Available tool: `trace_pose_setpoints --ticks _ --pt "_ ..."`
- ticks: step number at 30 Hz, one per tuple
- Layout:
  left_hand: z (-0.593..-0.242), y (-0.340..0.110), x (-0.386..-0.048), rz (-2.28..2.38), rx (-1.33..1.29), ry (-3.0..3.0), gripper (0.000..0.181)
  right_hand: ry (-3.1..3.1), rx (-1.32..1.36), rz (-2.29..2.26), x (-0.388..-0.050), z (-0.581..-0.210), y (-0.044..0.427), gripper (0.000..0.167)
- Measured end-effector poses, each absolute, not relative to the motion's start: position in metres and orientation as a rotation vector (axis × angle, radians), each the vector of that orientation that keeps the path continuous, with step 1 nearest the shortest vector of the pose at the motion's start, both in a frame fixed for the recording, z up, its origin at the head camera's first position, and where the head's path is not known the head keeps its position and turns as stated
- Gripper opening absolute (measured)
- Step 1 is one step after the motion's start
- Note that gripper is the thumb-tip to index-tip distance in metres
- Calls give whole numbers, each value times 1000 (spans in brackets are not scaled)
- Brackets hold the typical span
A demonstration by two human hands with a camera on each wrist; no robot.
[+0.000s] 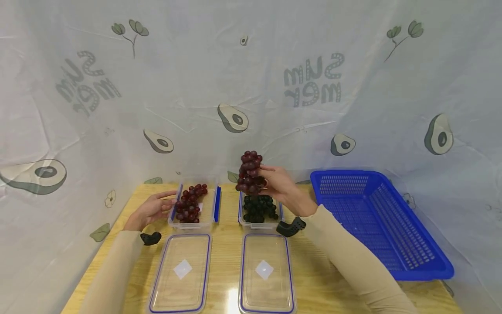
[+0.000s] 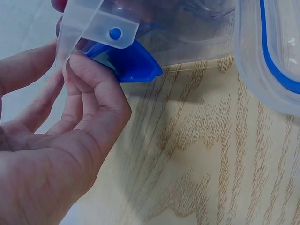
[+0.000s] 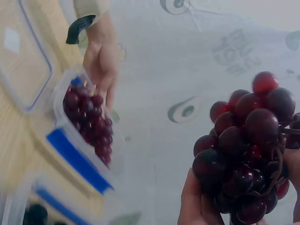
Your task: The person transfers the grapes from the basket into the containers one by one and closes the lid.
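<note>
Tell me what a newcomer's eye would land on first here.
Probably the red grape bunch held up in the fingers of the right hand, just above the dark grapes in the head view. Then, perhaps, the large blue basket at the right side of the table.

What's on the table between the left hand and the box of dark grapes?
The box of red grapes, then bare table; the head view shows this.

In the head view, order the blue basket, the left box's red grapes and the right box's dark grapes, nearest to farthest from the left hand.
1. Red grapes, in the left box, just right of the left hand.
2. Dark grapes, in the right box, near the middle.
3. Blue basket, at the far right.
</note>
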State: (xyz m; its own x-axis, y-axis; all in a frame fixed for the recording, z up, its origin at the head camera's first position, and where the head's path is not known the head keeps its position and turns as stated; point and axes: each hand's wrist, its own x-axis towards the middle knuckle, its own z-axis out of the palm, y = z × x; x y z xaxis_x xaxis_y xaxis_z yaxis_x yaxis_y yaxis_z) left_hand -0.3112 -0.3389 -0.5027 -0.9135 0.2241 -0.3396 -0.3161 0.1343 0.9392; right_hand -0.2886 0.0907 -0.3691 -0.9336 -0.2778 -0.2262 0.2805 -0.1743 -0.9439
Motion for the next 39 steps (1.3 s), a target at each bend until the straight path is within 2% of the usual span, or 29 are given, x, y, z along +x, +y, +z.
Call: trace_pose_setpoints --ticks 9,16,20,24,36,39 --pt "-502 -337 -307 1828 -70 2034 59 1599 106 -2133 -309 -403 13 32" --pt "-500 -338 -306 1825 -71 2024 58 1466 213 -2105 -320 -430 -25 52" --pt "-502 -337 -305 1836 -100 2026 57 1544 217 -2071 -320 -442 -43 56" --pt "-503 -337 -307 1846 -111 2026 57 1733 220 -1995 -318 -448 -56 58" --pt "-505 -337 -307 1876 -95 2007 57 1945 288 -2055 -316 -452 -69 42" --pt "-506 -338 -308 1881 -100 2004 57 2004 275 -2028 -318 -452 -70 45"
